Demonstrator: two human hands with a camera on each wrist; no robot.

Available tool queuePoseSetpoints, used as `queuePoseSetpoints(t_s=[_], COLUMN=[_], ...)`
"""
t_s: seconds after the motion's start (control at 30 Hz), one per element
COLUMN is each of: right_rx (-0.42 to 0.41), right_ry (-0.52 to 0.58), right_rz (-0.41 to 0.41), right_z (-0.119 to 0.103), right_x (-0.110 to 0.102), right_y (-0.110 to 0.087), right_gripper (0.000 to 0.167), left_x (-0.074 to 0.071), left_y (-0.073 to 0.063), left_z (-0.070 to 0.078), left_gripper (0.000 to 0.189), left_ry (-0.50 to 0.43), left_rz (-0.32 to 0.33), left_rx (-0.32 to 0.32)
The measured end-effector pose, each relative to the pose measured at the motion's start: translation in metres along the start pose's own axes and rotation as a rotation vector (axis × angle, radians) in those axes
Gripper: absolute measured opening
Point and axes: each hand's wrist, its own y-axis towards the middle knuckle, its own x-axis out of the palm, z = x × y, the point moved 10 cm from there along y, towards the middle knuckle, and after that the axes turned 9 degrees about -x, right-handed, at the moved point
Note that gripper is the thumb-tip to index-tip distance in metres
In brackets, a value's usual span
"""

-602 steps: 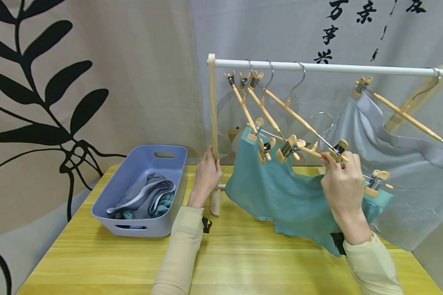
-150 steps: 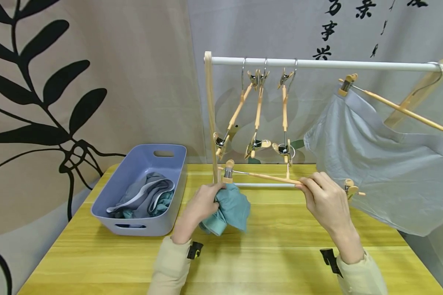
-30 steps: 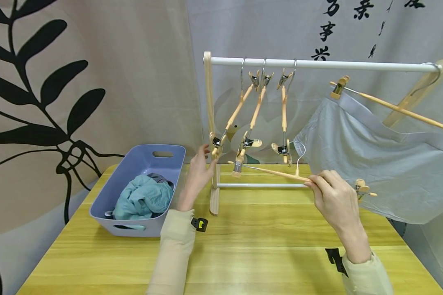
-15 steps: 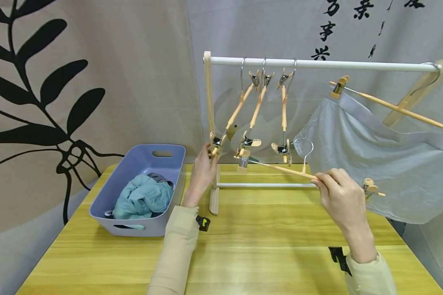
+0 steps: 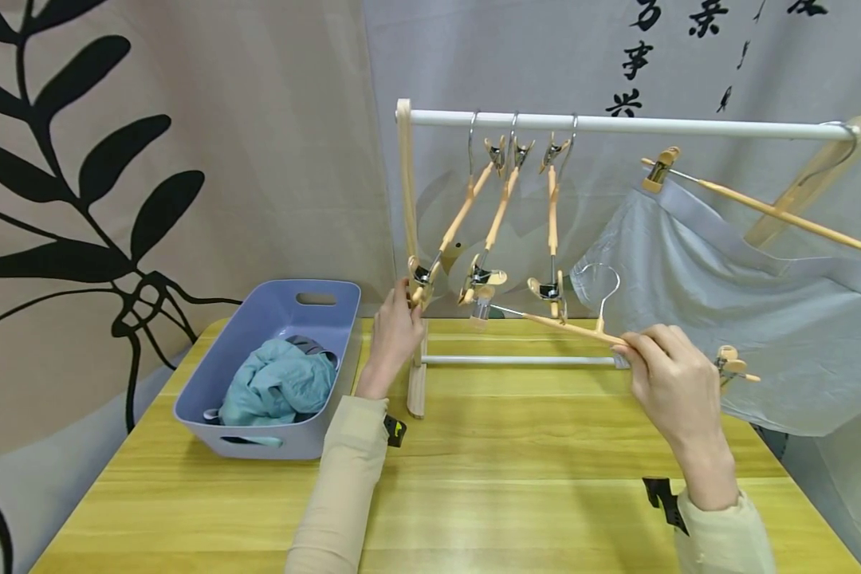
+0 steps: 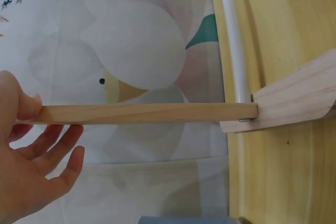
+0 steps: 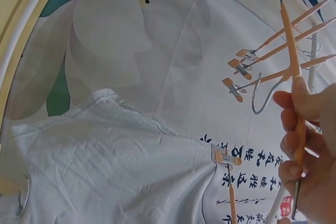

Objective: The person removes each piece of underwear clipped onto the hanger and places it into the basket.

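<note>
My left hand (image 5: 393, 343) grips the left wooden post (image 6: 147, 114) of a small clothes rack; in the left wrist view the thumb lies on top and the fingers below. My right hand (image 5: 678, 391) holds a wooden clip hanger (image 5: 563, 324) by its bar, below the rack's rail and off it. Its hook points up, and no garment hangs from its clips. A crumpled teal garment (image 5: 276, 383) lies in the blue-purple basket (image 5: 258, 323), over a dark grey cloth. Clipped to a hanger at the rack's right end is a light grey garment (image 5: 760, 319).
Several clip hangers hang on the white rail (image 5: 660, 125), three of them bare near its left end, including one (image 5: 552, 211) close above the held hanger. A lower white crossbar (image 5: 509, 360) runs near the wooden table (image 5: 473, 494). A printed curtain stands behind.
The teal garment, on the hanger before, came off and went into the basket. My left hand moved up to the rack's post and took hold. The held hanger has shifted right.
</note>
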Motion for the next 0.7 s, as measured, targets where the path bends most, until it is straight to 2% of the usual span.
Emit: queuePoseSetpoints(t_s=[0.5, 0.7], right_rx=[0.015, 0.025], right_ry=[-0.051, -0.074], right_rz=[0.02, 0.019], right_z=[0.014, 0.02], right_x=[-0.014, -0.019], right_y=[0.006, 0.01], right_gripper=[0.049, 0.048], left_x=[0.001, 0.002], left_y=[0.002, 0.001], left_z=[-0.001, -0.002], left_gripper=[0.047, 0.046], left_ry=[0.031, 0.025], left_rz=[0.021, 0.0], left_rx=[0.001, -0.007])
